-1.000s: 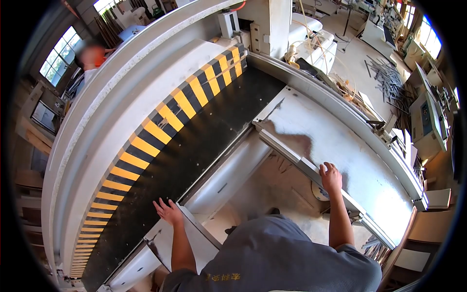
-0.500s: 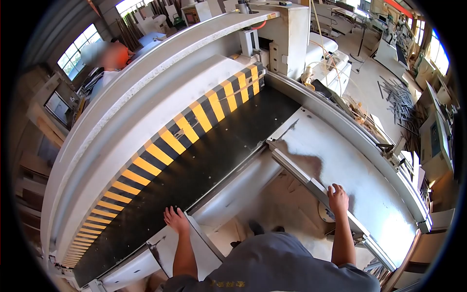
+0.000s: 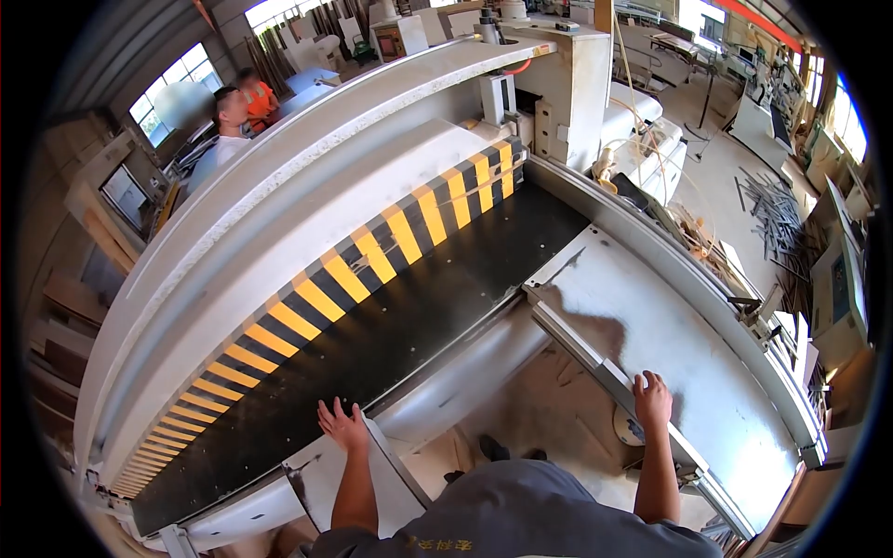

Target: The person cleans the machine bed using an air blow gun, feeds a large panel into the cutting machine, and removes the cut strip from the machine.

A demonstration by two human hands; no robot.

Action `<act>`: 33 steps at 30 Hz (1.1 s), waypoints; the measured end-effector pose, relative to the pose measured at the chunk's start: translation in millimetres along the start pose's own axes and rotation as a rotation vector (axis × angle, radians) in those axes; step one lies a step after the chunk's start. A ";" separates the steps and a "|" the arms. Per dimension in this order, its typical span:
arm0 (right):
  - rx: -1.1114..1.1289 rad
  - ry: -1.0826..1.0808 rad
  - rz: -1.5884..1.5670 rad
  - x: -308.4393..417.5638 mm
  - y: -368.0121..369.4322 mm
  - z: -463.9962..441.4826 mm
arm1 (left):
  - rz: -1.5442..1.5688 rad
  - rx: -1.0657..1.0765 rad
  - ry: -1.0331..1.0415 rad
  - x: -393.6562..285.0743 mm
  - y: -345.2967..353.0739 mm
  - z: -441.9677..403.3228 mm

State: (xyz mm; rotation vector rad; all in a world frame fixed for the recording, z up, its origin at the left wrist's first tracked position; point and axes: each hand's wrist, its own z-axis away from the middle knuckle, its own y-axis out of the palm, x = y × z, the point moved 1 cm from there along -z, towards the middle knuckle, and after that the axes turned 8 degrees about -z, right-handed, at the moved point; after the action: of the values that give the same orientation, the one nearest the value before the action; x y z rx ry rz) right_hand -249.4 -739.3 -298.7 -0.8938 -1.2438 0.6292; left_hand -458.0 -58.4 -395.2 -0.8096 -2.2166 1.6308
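Fingers (image 3: 339, 410) of the left hand (image 3: 346, 431) spread by the black bed (image 3: 391, 325), those of the right hand (image 3: 654, 403) loosely curved by the tabletop (image 3: 707, 372).
Both look empty, apparently pausing; gripping would call for closing them.

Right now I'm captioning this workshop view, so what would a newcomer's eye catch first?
Probably the yellow-and-black striped band, running diagonally above the dark bed. Next, the shiny metal table on the right, with the right hand at its inner edge. The left hand, fingers spread, is at the bed's near edge.
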 end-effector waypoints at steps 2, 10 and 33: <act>0.007 0.004 -0.001 -0.3 0.6 0.0 | -0.027 -0.003 0.026 4.3 7.4 0.9; -0.002 0.002 0.007 -2.0 4.4 1.5 | -0.007 0.052 -0.014 3.7 11.1 -1.1; 0.008 -0.048 -0.003 -10.2 13.7 -4.3 | -0.055 -0.048 -0.002 -0.2 8.7 -1.5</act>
State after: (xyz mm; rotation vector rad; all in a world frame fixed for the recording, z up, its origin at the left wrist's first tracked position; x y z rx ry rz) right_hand -246.8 -741.4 -316.0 -0.8744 -1.2850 0.6559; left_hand -454.6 -55.5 -402.8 -0.7518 -2.2663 1.5598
